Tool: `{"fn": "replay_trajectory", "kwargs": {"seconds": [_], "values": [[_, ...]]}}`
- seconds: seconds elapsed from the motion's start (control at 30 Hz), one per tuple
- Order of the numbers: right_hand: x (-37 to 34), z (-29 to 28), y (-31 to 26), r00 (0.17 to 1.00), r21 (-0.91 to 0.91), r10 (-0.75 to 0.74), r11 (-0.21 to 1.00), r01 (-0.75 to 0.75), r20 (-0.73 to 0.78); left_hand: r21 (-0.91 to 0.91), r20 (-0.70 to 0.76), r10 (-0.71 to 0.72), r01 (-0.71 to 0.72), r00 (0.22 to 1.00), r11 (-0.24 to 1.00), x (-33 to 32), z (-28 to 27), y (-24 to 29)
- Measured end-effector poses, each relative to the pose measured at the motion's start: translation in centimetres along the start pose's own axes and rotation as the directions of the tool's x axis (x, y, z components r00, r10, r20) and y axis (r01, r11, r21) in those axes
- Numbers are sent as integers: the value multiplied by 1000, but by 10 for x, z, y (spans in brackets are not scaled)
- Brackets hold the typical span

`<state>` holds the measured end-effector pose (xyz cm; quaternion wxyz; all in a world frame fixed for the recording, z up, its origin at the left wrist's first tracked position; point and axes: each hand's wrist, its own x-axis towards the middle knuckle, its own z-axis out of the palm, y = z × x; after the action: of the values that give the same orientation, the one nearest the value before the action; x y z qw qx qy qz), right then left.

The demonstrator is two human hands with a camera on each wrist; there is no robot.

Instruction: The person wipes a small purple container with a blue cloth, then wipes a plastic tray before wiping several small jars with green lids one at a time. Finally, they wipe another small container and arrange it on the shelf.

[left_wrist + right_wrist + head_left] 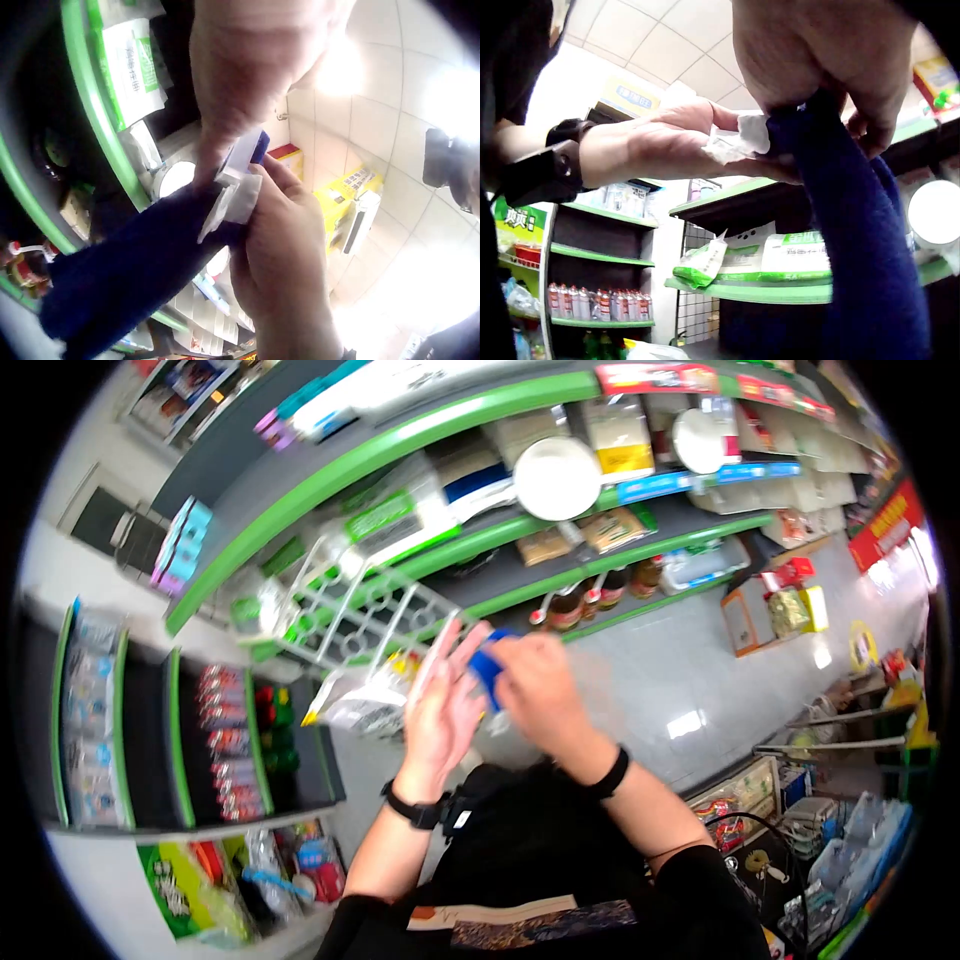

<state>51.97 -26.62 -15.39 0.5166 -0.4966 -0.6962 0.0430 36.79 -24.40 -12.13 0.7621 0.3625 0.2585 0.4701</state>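
before green-edged shelves (742, 292), the right hand (548, 685) curls firmly round a blue cloth (859, 217), seemingly to steady it while a long stretch hangs below — the left hand (435, 710), fingers straight, lies close alongside, perhaps to back the white tag (733, 144) at its fingers.

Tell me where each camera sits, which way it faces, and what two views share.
Head: worn on the head, looking forward and down at the left hand, right hand and blue cloth; both forearms show.
Left wrist: on that wrist, looking past the left hand, large at the top, to the cloth and right hand, ceiling beyond.
Right wrist: on that wrist, right hand at top, facing the cloth, the left hand and its wrist device.
Shared by both wrist views: the cloth, a white tag and green-edged shelves.
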Motion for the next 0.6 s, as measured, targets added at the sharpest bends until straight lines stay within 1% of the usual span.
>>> {"fn": "replay_trajectory", "kwargs": {"seconds": [0.03, 0.07, 0.1, 0.13, 0.17, 0.2, 0.23, 0.27, 0.3, 0.33, 0.37, 0.4, 0.43, 0.47, 0.53, 0.57, 0.6], "values": [[-3, 0, -2, 999, 36, 17, 999, -18, 30, 6, 14, 17, -17, 1000, 1000, 1, -3, -2], [-7, 2, -3, 998, 61, 29, 998, -33, 58, 15, -4, 28, -28, 1000, 1000, 2, -9, -5], [-12, 4, 1, 998, 112, -15, 994, 8, 66, 20, 32, 29, -30, 999, 999, 2, -11, -5], [-15, 4, 6, 996, 150, -62, 987, 51, 70, 7, 36, 47, -47, 998, 999, 1, -11, -7], [-16, 2, 4, 992, 175, -81, 982, 64, 93, -5, 40, 65, -65, 997, 998, 1, -11, -9], [-16, 1, 3, 988, 204, -95, 977, 69, 120, 55, 57, 79, -82, 995, 995, 3, -15, -8], [-15, -1, 6, 994, 197, -57, 980, 38, 95, 75, 56, 84, -88, 995, 993, 3, -17, -10], [-14, -3, 8, 998, 204, -18, 979, 4, 67, 80, 25, 76, -78, 997, 994, 3, -14, -11], [-12, -7, 9, 997, 175, 62, 982, -69, 41, 22, 10, 10, -11, 1000, 1000, 1, -3, -6], [-8, -10, 10, 991, 154, 136, 979, -136, 12, 44, 33, 9, -10, 999, 999, 4, -8, -10], [-6, -10, 10, 989, 141, 147, 979, -147, 9, 22, 48, 22, -23, 999, 999, 7, -9, -17], [-9, -6, 11, 995, 90, 101, 991, -100, -15, 3, 53, 37, -37, 998, 999, 11, -10, -22], [-14, -2, 11, 995, 125, 103, 987, -101, -6, -17, 27, 61, -61, 998, 998, 13, -4, -25], [-19, 2, 11, 994, 162, 105, 981, -104, 4, 14, 41, 78, -79, 996, 997, 17, -13, -29], [-25, -1, 10, 995, 262, 93, 960, -101, 45, -8, 20, 77, -77, 997, 997, 25, -34, -39], [-28, -3, 10, 995, 262, 86, 960, -95, 48, -27, -5, 57, -57, 998, 998, 27, -42, -43], [-28, -5, 9, 996, 264, 78, 960, -89, 52, -18, 8, 44, -44, 999, 999, 27, -37, -41]]}}
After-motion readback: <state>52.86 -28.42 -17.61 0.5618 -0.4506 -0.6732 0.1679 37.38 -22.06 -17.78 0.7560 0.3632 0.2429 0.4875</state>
